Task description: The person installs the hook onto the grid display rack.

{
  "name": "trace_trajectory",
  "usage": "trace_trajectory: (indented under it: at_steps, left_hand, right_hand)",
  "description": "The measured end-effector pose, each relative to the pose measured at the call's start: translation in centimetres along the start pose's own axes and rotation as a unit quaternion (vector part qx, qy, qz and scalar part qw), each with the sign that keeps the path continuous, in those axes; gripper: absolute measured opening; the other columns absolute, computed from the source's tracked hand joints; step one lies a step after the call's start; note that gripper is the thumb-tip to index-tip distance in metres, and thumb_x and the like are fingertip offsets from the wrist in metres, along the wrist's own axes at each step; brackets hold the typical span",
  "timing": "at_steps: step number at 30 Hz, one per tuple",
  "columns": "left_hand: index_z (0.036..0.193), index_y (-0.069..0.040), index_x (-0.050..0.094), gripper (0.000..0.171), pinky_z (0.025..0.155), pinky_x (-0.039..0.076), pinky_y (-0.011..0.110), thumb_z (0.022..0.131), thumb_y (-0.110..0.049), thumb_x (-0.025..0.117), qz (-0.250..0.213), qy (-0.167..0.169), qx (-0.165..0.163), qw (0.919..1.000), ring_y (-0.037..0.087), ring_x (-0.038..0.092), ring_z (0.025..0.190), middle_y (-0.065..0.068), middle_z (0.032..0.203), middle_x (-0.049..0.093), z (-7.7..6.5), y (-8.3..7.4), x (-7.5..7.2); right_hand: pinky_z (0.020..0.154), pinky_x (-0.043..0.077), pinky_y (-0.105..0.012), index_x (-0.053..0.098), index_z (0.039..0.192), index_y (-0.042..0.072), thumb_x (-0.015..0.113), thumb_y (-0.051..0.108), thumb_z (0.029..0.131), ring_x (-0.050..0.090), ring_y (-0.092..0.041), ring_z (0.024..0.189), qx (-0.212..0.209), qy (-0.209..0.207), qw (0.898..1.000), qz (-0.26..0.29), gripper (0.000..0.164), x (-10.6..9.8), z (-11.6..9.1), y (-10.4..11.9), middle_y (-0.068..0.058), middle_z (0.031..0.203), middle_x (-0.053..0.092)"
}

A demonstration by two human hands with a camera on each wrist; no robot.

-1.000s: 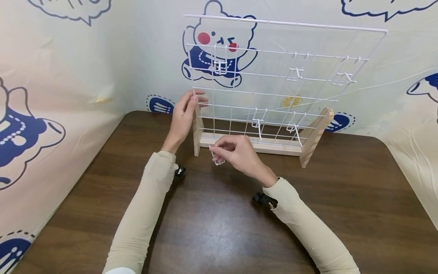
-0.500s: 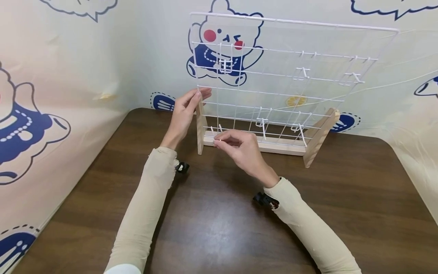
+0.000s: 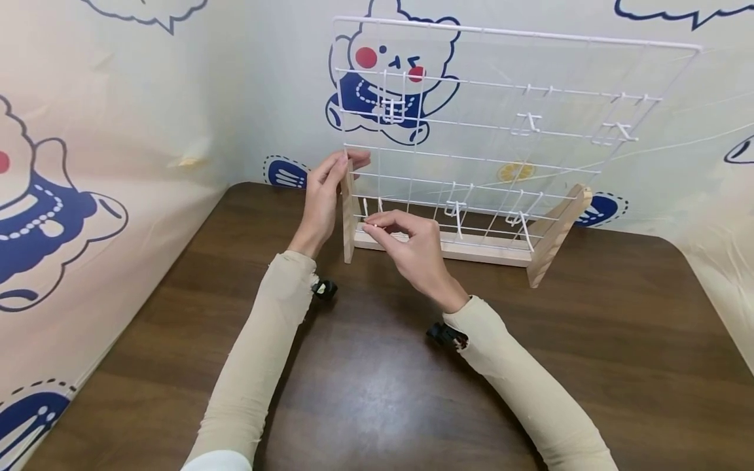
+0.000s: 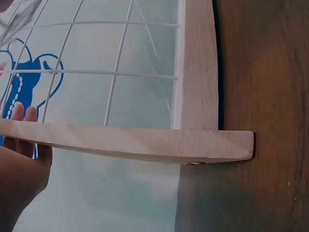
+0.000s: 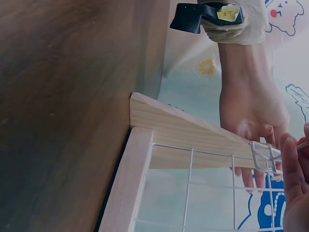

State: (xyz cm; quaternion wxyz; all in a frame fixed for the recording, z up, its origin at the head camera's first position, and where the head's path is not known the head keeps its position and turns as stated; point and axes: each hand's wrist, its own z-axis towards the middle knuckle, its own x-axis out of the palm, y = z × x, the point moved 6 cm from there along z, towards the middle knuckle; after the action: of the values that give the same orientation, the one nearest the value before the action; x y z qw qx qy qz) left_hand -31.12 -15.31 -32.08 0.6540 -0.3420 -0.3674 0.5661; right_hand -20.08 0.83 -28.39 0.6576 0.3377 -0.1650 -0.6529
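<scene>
A white wire grid rack point(image 3: 518, 34) stands on the table in a wooden base. My left hand point(image 3: 321, 199) holds its left wooden upright point(image 3: 348, 235), thumb in front and fingers reaching behind. In the left wrist view, fingertips point(image 4: 30, 114) show past the wood. My right hand point(image 3: 417, 254) pinches a small white wire hook point(image 5: 260, 157) between thumb and fingers. Two prongs of the hook point up at the grid's lower left, overlapping the wires in the head view. The hook's near end is partly covered by the fingertips.
Several similar white hooks hang on the grid, one at upper left point(image 3: 393, 111), others at right point(image 3: 529, 122) and lower down point(image 3: 459, 212). The brown table point(image 3: 365, 392) spreads in front. A printed curtain point(image 3: 265, 85) hangs close behind.
My right hand has raised the hook from low in front of the base to the grid's lower-left wires, turning its prongs upward. The left hand stays on the upright; the head view shifted slightly.
</scene>
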Motion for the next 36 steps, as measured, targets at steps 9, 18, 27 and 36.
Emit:
trace_trajectory:
  at_steps: [9, 18, 27, 36]
  left_hand:
    - [0.126, -0.002, 0.065, 0.040, 0.109, 0.035, 0.048, 0.106, -0.031, 0.047, -0.001, 0.009, -0.008, 0.9999, 0.026, 0.058, 0.125, 0.015, 0.128, 0.064, -0.1, 0.0, -0.1]
    - [0.127, -0.007, 0.065, 0.038, 0.112, 0.032, 0.050, 0.105, -0.032, 0.047, -0.001, 0.001, -0.011, 0.9999, 0.024, 0.057, 0.126, 0.011, 0.129, 0.065, -0.1, 0.0, -0.2]
    - [0.124, -0.003, 0.066, 0.036, 0.112, 0.032, 0.053, 0.106, -0.028, 0.047, -0.016, -0.006, 0.000, 0.9999, 0.025, 0.059, 0.124, 0.012, 0.128, 0.065, -0.1, -0.1, -0.1]
    - [0.125, -0.003, 0.065, 0.036, 0.112, 0.032, 0.053, 0.106, -0.027, 0.045, -0.015, -0.006, 0.005, 0.9999, 0.025, 0.059, 0.124, 0.013, 0.128, 0.065, -0.1, -0.1, 0.0]
  right_hand:
    - [0.074, 0.057, -0.033, 0.071, 0.083, -0.012, 0.073, -0.016, 0.080, 0.071, -0.033, 0.080, -0.042, -0.039, 0.998, -0.008, 0.005, 1.1, 0.7, -0.5, -0.025, 0.088, 0.072]
    - [0.079, 0.056, -0.028, 0.073, 0.085, -0.005, 0.075, 0.000, 0.086, 0.073, -0.024, 0.086, -0.021, -0.041, 0.999, -0.002, 0.006, 1.7, 0.6, -4.2, -0.015, 0.093, 0.075]
    - [0.080, 0.056, -0.027, 0.075, 0.088, -0.001, 0.074, 0.005, 0.089, 0.073, -0.019, 0.087, 0.000, -0.027, 0.999, -0.027, 0.005, 2.4, 0.8, -5.7, -0.013, 0.094, 0.075]
    - [0.076, 0.056, -0.027, 0.076, 0.088, -0.001, 0.074, 0.004, 0.089, 0.073, -0.018, 0.082, 0.027, -0.035, 0.998, -0.039, 0.005, 2.7, 1.0, -6.9, -0.010, 0.091, 0.076]
